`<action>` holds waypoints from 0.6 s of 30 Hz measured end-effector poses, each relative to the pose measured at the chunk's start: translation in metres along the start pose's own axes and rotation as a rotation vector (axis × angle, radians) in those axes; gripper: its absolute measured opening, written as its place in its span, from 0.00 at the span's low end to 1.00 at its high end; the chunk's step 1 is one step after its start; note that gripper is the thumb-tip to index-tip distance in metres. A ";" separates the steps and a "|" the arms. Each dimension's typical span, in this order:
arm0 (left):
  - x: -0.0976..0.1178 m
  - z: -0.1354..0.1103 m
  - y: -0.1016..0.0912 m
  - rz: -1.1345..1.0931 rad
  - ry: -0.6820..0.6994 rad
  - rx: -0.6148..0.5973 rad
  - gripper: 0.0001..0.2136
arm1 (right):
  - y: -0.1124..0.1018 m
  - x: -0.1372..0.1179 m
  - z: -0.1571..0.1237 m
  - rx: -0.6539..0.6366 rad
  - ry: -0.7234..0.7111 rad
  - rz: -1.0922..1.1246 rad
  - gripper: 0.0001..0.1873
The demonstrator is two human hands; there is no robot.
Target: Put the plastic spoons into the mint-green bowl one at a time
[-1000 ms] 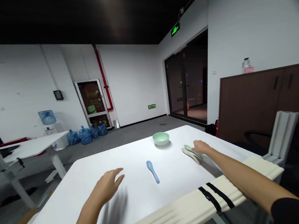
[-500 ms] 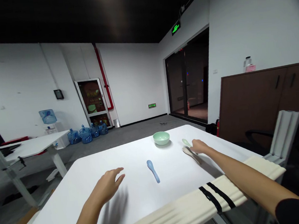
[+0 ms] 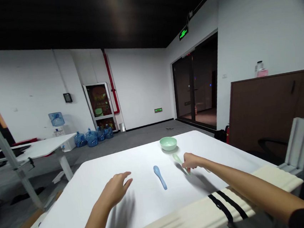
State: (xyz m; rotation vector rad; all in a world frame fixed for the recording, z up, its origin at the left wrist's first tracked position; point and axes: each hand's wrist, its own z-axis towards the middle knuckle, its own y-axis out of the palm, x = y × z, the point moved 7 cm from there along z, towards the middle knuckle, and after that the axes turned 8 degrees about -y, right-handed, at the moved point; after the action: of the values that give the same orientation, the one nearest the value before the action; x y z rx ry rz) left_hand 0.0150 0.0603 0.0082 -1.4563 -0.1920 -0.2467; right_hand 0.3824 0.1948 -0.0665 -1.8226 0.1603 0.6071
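Observation:
Pinched in my right hand (image 3: 192, 161) is a light green spoon (image 3: 177, 159), its bowl end pointing away from me and to the left. Most of a beige spoon (image 3: 208, 170) is hidden behind that hand and forearm; only a bit of it shows. On the white table (image 3: 93, 173), a blue spoon (image 3: 160, 177) lies between my hands. My left hand (image 3: 117, 189) hovers to its left, holding nothing, with thumb and fingers apart. Beyond the spoons stands a light green bowl (image 3: 168, 144); no spoon shows in it.
A cream padded bar (image 3: 189, 218) with black straps runs along the table's near edge. An upright metal profile (image 3: 302, 139) rises at the right, near a brown cabinet (image 3: 269, 106). Blue water jugs (image 3: 91, 137) stand on the floor at the far left.
My right hand has moved left with the light green spoon, away from the beige spoon and nearer the blue one. My left hand keeps its pose. The view has shifted slightly.

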 end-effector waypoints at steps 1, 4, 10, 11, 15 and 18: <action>0.000 0.000 0.000 0.000 0.003 -0.001 0.26 | 0.004 -0.001 0.000 -0.004 -0.003 -0.001 0.11; 0.001 -0.001 -0.001 0.004 0.004 -0.005 0.25 | 0.013 -0.001 -0.002 0.003 0.006 -0.022 0.11; 0.002 -0.003 -0.004 0.008 -0.003 0.002 0.26 | 0.022 -0.004 -0.004 -0.044 0.007 -0.062 0.10; 0.003 -0.003 -0.004 0.005 -0.001 0.003 0.26 | 0.023 -0.004 -0.004 -0.043 0.005 -0.067 0.10; 0.004 -0.003 -0.004 -0.003 0.004 -0.002 0.26 | 0.025 -0.001 -0.001 -0.041 -0.003 -0.090 0.10; 0.003 -0.002 -0.003 -0.005 0.004 -0.001 0.25 | 0.026 0.003 0.000 -0.039 0.001 -0.105 0.11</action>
State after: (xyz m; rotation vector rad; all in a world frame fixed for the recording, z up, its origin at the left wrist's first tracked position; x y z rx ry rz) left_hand 0.0168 0.0578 0.0116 -1.4567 -0.1919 -0.2534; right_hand 0.3740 0.1865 -0.0902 -1.8568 0.0528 0.5384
